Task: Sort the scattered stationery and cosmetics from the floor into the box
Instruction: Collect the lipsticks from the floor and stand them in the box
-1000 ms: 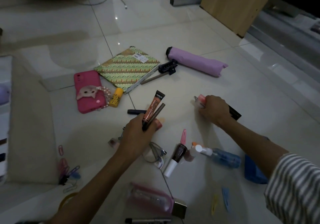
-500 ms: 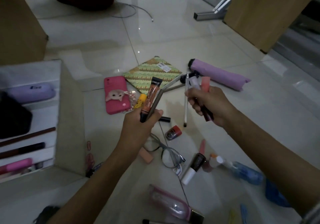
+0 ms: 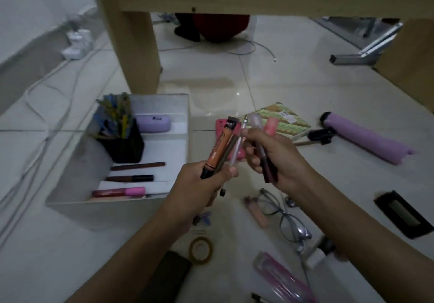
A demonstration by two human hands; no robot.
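Box (image 3: 106,208): white and open-topped, it is standing on the tiled floor (image 3: 305,86) left of centre, just in front of a wooden bench leg (image 3: 138,51).
Box contents: a black pen holder (image 3: 122,147) is standing at the back beside a lilac case (image 3: 152,123); a brown liner (image 3: 138,165), a dark tube (image 3: 130,178) and a pink lip gloss (image 3: 119,192) are lying side by side toward the front.
Left hand (image 3: 202,185): is clenching round an orange tube (image 3: 219,145) and a thin brown pencil (image 3: 225,154), both pointing up and away, just right of the box.
Right hand (image 3: 277,159): is grasping slim cosmetics, among them a dark red tube (image 3: 267,171) and a pink-capped stick (image 3: 271,125), close beside the left hand.
Pale pen (image 3: 236,152): is lying between the two hands and touching both; which hand is bearing it cannot be told.
Floor items: glasses (image 3: 281,215), a tape roll (image 3: 200,248) and a pink clear case (image 3: 281,277) are lying near the forearms; a patterned notebook (image 3: 281,119), a purple umbrella (image 3: 366,138) and a black palette (image 3: 404,218) are lying farther right.
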